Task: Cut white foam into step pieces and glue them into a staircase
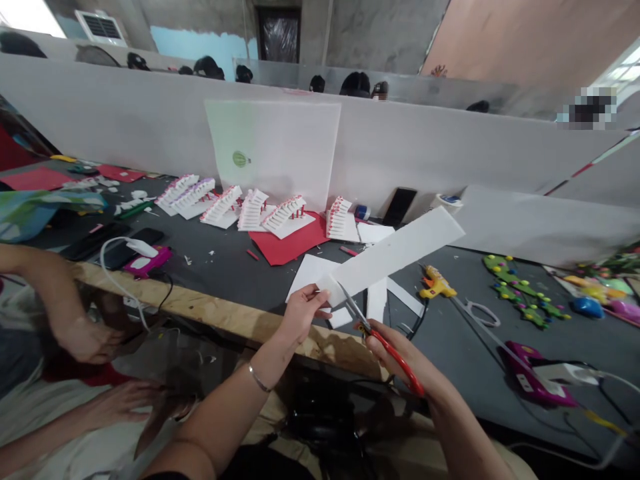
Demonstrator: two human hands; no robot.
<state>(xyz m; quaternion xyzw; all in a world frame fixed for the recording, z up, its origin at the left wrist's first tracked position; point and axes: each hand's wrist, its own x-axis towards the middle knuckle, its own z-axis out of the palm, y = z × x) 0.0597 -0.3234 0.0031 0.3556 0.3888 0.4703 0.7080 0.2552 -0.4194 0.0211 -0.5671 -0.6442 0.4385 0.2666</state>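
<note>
L hand (pixel 300 310) had the near end of a white strip (pixel 400 250) pinched btwn thumb and fingers. R hand (pixel 406 348) was wrapped round the handles of the red-handled scissors (pixel 387 347), blades pointing up and left, overlapping the strip nr the L thumb (couldn't tell if they'd bitten in yet). The strip slanted up to the right, held above the tabletop (pixel 215 280), far end raised toward the white partition (pixel 530 157) at the back.

Under and around the strip: white offcuts (pixel 309 272), some partly hidden by it. Just behind, a red sheet (pixel 295 245) lay flat, w/ some of the six small stair-like models (pixel 286 217) on or beside it; these stood in an uneven row, white w/ pink, red or purple bits. A pale board w/ a balloon print (pixel 280 147) leaned behind them, and a dark phone (pixel 400 205) stood propped against the partition, right of the models.

To the R hand's right: yellow glue gun (pixel 437 283) lying down, then green pieces dotted w/ coloured balls (pixel 523 291). Nearer the front edge, a purple power strip (pixel 535 380) w/ a white plug in it. Far left, a co-worker's hand (pixel 93 340) hung below table level, nr another purple power strip w/ a white cable.
</note>
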